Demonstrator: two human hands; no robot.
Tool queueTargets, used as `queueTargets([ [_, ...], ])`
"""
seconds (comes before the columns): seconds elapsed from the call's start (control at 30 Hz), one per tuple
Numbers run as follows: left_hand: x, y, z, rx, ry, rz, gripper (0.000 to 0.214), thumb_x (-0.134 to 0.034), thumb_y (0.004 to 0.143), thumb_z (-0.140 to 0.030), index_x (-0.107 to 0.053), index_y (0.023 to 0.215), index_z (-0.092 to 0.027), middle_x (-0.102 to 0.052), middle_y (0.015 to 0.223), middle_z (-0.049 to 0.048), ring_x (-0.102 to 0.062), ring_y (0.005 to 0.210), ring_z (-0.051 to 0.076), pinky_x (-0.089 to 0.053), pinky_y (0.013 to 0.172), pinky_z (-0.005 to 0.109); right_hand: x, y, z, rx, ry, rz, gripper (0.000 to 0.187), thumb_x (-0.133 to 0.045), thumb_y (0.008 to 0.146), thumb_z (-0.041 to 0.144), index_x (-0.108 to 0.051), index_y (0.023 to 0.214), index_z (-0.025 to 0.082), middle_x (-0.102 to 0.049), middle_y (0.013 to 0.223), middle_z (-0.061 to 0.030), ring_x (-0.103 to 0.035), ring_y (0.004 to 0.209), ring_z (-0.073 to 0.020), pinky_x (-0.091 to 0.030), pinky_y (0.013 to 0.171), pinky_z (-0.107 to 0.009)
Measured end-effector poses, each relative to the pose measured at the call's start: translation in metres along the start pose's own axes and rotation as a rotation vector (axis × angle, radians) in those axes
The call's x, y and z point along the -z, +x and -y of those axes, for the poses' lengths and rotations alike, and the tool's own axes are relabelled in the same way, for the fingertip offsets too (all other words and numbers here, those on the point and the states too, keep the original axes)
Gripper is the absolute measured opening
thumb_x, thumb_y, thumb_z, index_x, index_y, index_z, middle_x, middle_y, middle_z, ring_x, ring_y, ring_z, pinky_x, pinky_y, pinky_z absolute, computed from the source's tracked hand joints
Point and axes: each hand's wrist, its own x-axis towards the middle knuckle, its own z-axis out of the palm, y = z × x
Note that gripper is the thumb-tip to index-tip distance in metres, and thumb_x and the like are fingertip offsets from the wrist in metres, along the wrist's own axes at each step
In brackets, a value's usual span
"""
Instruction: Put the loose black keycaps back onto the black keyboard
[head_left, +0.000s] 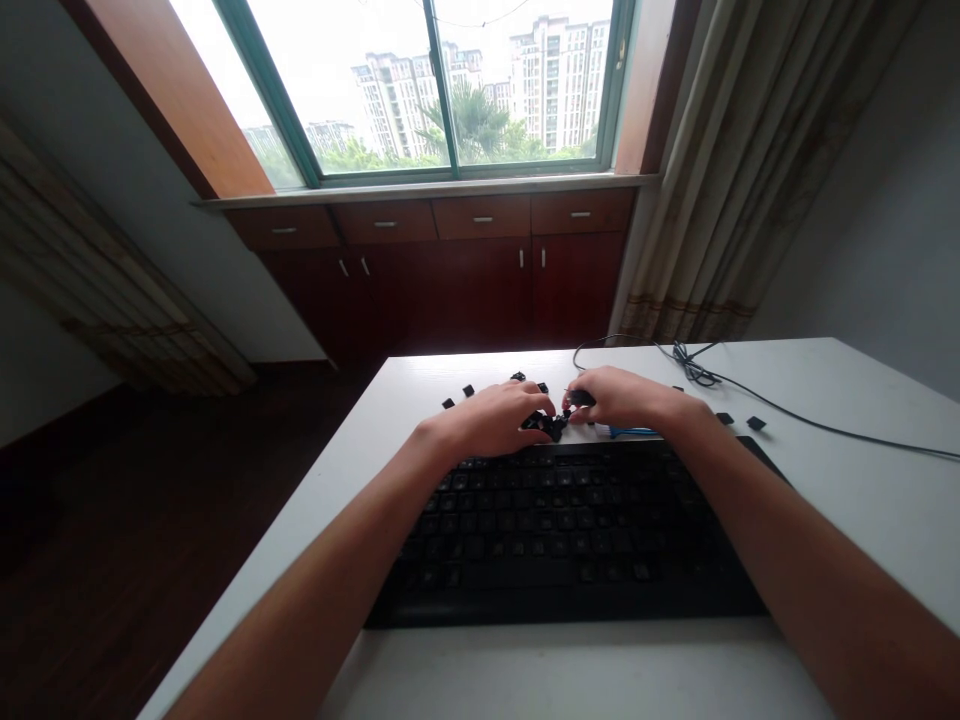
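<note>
A black computer keyboard (pixel 562 530) lies on the white table (pixel 885 520), directly below my forearms. Beyond its far edge, my left hand (pixel 491 420) curls over a small heap of black keycaps (pixel 544 425), its fingertips touching them. My right hand (pixel 619 397) sits close beside it and pinches a black keycap (pixel 579 398) between its fingers. Several loose keycaps (pixel 469 390) lie left of my hands, and two more (pixel 739 421) lie to the right. A blue-and-white object (pixel 634 431) is partly hidden beneath my right hand.
A black cable (pixel 795 418) loops across the table's far right and runs off its right side. The table's left edge drops to a dark wooden floor. Dark red cabinets (pixel 450 280) stand beyond the table, under a window, with a curtain at the right.
</note>
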Motion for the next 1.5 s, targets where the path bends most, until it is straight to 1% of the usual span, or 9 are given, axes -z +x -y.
queueTargets([
  [0.37, -0.004, -0.001, 0.006, 0.039, -0.023, -0.074, 0.039, -0.063, 0.095, -0.042, -0.063, 0.128, -0.022, -0.066, 0.118, 0.0088, -0.063, 0.107, 0.026, -0.048, 0.086, 0.034, 0.004, -0.004, -0.004, -0.009, 0.127, -0.015, 0.025, -0.072, 0.081, 0.041, -0.075, 0.094, 0.02, -0.076, 0.088, -0.0056, -0.066, 0.077, -0.0205, -0.044, 0.065, -0.028],
  [0.5, -0.001, 0.001, 0.005, 0.025, -0.144, -0.193, 0.038, -0.068, 0.092, -0.039, -0.063, 0.125, -0.021, -0.067, 0.118, 0.0074, -0.065, 0.105, 0.023, -0.051, 0.086, 0.032, 0.018, -0.012, -0.004, 0.005, 0.255, -0.031, 0.037, -0.071, 0.081, 0.051, -0.074, 0.101, 0.02, -0.075, 0.093, -0.0043, -0.065, 0.081, -0.019, -0.046, 0.066, -0.026],
  [0.6, 0.002, 0.003, 0.002, -0.014, -0.226, -0.305, 0.035, -0.075, 0.087, -0.035, -0.065, 0.117, -0.021, -0.07, 0.111, 0.0048, -0.067, 0.098, 0.02, -0.053, 0.081, 0.029, 0.027, -0.019, -0.001, 0.027, 0.472, -0.014, 0.047, -0.074, 0.077, 0.058, -0.073, 0.103, 0.019, -0.069, 0.081, -0.0014, -0.057, 0.067, -0.0145, -0.041, 0.055, -0.025],
  [0.77, 0.005, 0.005, -0.002, -0.032, -0.31, -0.463, 0.018, -0.072, 0.089, -0.028, -0.068, 0.104, -0.02, -0.07, 0.097, 0.0018, -0.067, 0.085, 0.014, -0.055, 0.076, 0.027, 0.031, -0.023, 0.004, 0.098, 0.737, 0.028, 0.047, -0.08, 0.071, 0.055, -0.073, 0.096, 0.015, -0.048, 0.06, 0.0055, -0.042, 0.055, -0.0095, -0.031, 0.048, -0.023],
  [0.9, 0.006, 0.005, -0.003, -0.038, -0.327, -0.505, 0.015, -0.073, 0.089, -0.03, -0.07, 0.099, -0.02, -0.069, 0.097, 0.0019, -0.067, 0.083, 0.013, -0.056, 0.075, 0.026, 0.032, -0.025, 0.007, 0.112, 0.782, 0.035, 0.048, -0.08, 0.071, 0.054, -0.074, 0.098, 0.015, -0.048, 0.057, 0.0061, -0.041, 0.054, -0.0093, -0.031, 0.048, -0.023],
  [1.0, 0.005, 0.004, -0.002, -0.01, -0.417, -0.494, 0.019, -0.075, 0.086, -0.035, -0.071, 0.096, -0.019, -0.071, 0.097, 0.003, -0.069, 0.085, 0.014, -0.057, 0.077, 0.026, 0.035, -0.028, 0.005, 0.105, 0.787, 0.035, 0.049, -0.08, 0.072, 0.053, -0.076, 0.102, 0.015, -0.049, 0.059, 0.0054, -0.041, 0.054, -0.0091, -0.032, 0.049, -0.024],
  [1.1, 0.003, 0.004, 0.001, 0.069, -0.588, -0.405, 0.026, -0.074, 0.085, -0.041, -0.072, 0.096, -0.017, -0.074, 0.09, 0.0039, -0.071, 0.084, 0.016, -0.059, 0.077, 0.028, 0.036, -0.03, 0.0, 0.068, 0.781, 0.008, 0.05, -0.081, 0.072, 0.052, -0.077, 0.106, 0.016, -0.054, 0.064, 0.0032, -0.043, 0.056, -0.0093, -0.034, 0.05, -0.024],
  [1.27, 0.002, 0.003, 0.006, 0.121, -0.725, -0.277, 0.026, -0.074, 0.084, -0.036, -0.073, 0.101, -0.016, -0.077, 0.092, 0.0051, -0.072, 0.085, 0.017, -0.059, 0.078, 0.028, 0.037, -0.031, -0.005, 0.016, 0.743, 0.062, 0.054, -0.084, 0.067, 0.054, -0.077, 0.107, 0.02, -0.065, 0.079, -0.0021, -0.053, 0.065, -0.012, -0.04, 0.052, -0.023],
  [1.5, 0.014, -0.002, -0.004, 0.079, -0.623, -0.159, 0.026, -0.077, 0.08, -0.034, -0.079, 0.1, -0.018, -0.075, 0.082, 0.0029, -0.07, 0.076, 0.016, -0.054, 0.067, 0.023, 0.035, -0.024, 0.009, 0.029, 0.324, 0.253, 0.045, -0.084, 0.065, 0.053, -0.077, 0.1, 0.025, -0.074, 0.088, -0.0007, -0.064, 0.081, -0.019, -0.044, 0.061, -0.025],
])
